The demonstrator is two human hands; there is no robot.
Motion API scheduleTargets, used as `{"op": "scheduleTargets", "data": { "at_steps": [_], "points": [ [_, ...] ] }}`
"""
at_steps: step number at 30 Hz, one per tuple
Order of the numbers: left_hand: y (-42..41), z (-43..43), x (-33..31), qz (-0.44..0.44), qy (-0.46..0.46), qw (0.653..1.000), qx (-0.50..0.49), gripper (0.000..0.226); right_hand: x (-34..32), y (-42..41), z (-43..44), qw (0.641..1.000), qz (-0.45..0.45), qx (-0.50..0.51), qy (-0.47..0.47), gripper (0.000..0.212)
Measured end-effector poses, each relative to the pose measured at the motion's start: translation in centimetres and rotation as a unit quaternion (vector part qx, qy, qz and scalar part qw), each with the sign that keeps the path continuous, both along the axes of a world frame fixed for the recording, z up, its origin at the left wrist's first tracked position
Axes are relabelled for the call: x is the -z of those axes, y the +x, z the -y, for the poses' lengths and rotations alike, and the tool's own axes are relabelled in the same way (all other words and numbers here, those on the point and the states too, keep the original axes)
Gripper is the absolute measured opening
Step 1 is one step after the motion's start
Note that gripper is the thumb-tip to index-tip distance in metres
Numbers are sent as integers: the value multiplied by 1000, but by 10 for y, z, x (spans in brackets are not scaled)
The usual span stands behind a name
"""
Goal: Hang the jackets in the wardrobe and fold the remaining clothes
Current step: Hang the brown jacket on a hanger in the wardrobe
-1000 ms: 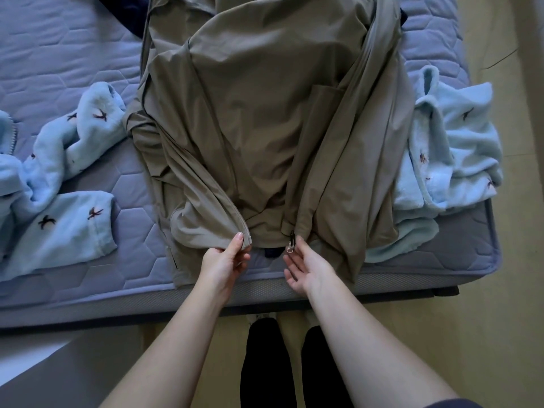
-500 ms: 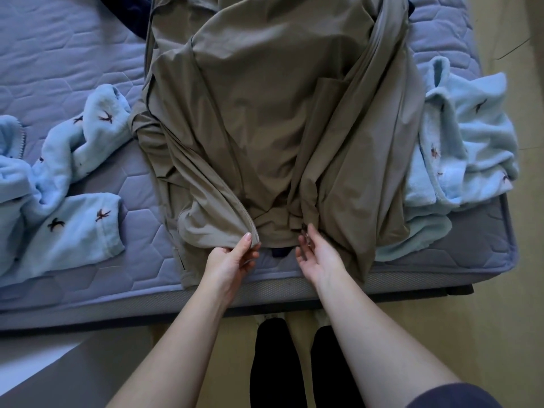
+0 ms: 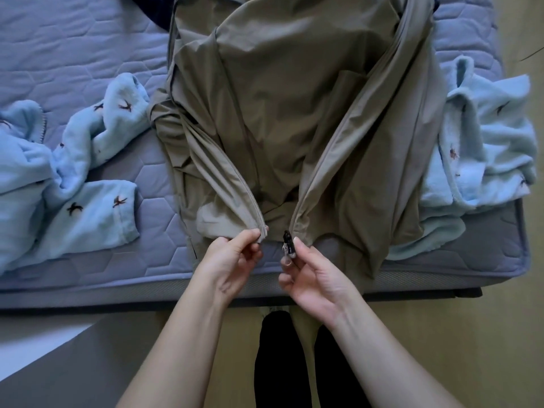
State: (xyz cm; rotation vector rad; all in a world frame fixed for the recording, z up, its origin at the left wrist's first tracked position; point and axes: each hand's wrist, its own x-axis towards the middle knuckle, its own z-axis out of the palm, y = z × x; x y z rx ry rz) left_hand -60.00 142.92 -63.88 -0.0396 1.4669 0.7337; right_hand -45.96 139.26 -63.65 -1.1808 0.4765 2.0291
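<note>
An olive jacket (image 3: 294,98) is being held spread open on the bed (image 3: 88,54), with its hem at the near edge. Its left zipper edge is being pinched by the left grip (image 3: 229,260). The black zipper slider (image 3: 287,245) on the right edge is being pinched by the right grip (image 3: 318,278). Light blue fleece clothes (image 3: 73,178) are lying on both sides of it.

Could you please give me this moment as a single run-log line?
left hand: pinches jacket hem by the front edge | right hand: pinches zipper slider | jacket: unzipped, spread on mattress
</note>
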Motion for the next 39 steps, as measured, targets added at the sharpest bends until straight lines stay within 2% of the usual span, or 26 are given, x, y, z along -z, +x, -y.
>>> {"op": "scheduleTargets", "data": {
  "at_steps": [3,5,7,8,10,11,13,16,19,25,30,33,39],
  "points": [
    [-9,6,-6,63,16,998,-17,8,-6,-3,-2,1000,19,-13,11,11],
    [-12,8,-10,49,40,998,-3,13,-8,-4,-4,999,36,-27,20,14],
    [-12,8,-16,-28,71,997,23,6,-10,-5,-5,998,42,-37,31,14],
    [-12,8,-19,-96,91,990,42,13,-12,-6,-6,998,43,-41,37,12],
    [-9,7,-27,-236,159,954,92,23,-13,-9,-7,997,44,-45,52,5],
    [-5,7,-32,-272,200,935,110,27,-14,-10,-7,996,46,-46,62,7],
    [3,9,-42,-287,253,917,113,31,-17,-12,-7,994,52,-47,83,15],
    [14,10,-49,-288,280,911,96,34,-20,-12,-7,992,62,-45,98,14],
    [20,13,-51,-329,301,891,83,33,-22,-12,-8,991,66,-44,103,14],
    [21,15,-51,-432,362,819,109,34,-29,-12,-8,991,59,-37,116,18],
    [17,15,-50,-450,408,784,130,24,-32,-12,-9,992,59,-31,111,17],
    [15,15,-50,-441,416,781,146,25,-32,-12,-10,992,67,-21,104,15],
    [12,12,-46,-345,341,845,226,33,-29,-10,-7,989,129,17,65,11]
  ]
}}
